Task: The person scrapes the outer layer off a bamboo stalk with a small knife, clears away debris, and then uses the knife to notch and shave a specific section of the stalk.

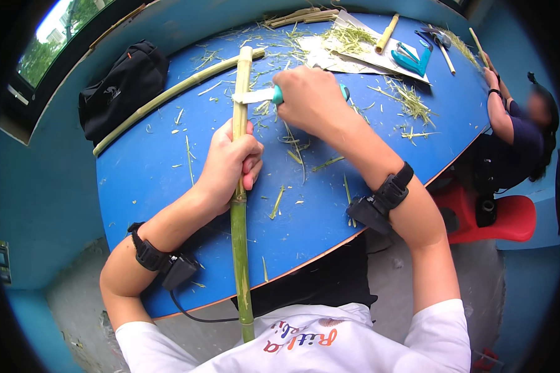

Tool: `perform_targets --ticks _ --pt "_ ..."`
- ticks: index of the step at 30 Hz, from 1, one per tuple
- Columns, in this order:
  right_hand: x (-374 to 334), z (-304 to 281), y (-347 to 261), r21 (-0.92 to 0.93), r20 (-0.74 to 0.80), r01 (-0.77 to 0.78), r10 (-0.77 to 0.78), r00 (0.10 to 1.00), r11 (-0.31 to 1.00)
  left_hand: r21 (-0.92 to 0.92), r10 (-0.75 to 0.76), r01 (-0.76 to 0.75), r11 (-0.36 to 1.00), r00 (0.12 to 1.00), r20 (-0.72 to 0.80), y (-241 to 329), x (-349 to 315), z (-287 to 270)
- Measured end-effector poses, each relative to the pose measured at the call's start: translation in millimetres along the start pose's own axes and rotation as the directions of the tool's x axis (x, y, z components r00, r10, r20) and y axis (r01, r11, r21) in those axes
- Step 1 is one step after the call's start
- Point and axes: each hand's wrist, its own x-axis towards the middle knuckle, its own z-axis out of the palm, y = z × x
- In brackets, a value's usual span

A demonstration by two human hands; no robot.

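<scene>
My left hand [229, 163] grips a long green bamboo stalk [239, 242] that runs from my chest out over the blue table [149, 174]. My right hand [308, 99] is closed on a knife with a teal handle. The knife's pale blade [250, 96] lies against the stalk's upper, paler part, just beyond my left hand. Both wrists wear black straps with small devices. Green shavings lie scattered around the hands.
A second long bamboo stalk [168, 96] lies diagonally at the left. A black bag [121, 87] sits at the table's far left edge. Teal pliers [410, 59], paper sheets and short sticks lie at the far side. Another person [516, 137] sits at the right on a red chair [510, 217].
</scene>
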Motion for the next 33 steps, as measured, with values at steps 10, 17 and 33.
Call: perform_targets --ticks 10,17,33 --pt "13.9 -4.5 16.9 -0.01 -0.069 -0.188 0.187 0.98 0.982 0.091 -0.045 0.042 0.995 0.999 0.027 2.2 -1.3 2.3" --pt "9.2 3.5 28.4 0.283 -0.019 -0.079 0.088 0.996 0.956 0.062 -0.021 0.017 0.998 0.998 0.066 -0.4 0.7 -1.8" --pt "9.1 1.8 20.3 0.502 -0.402 0.183 0.04 0.915 0.845 0.228 -0.008 -0.013 0.974 0.996 0.092 -3.7 -2.5 11.0"
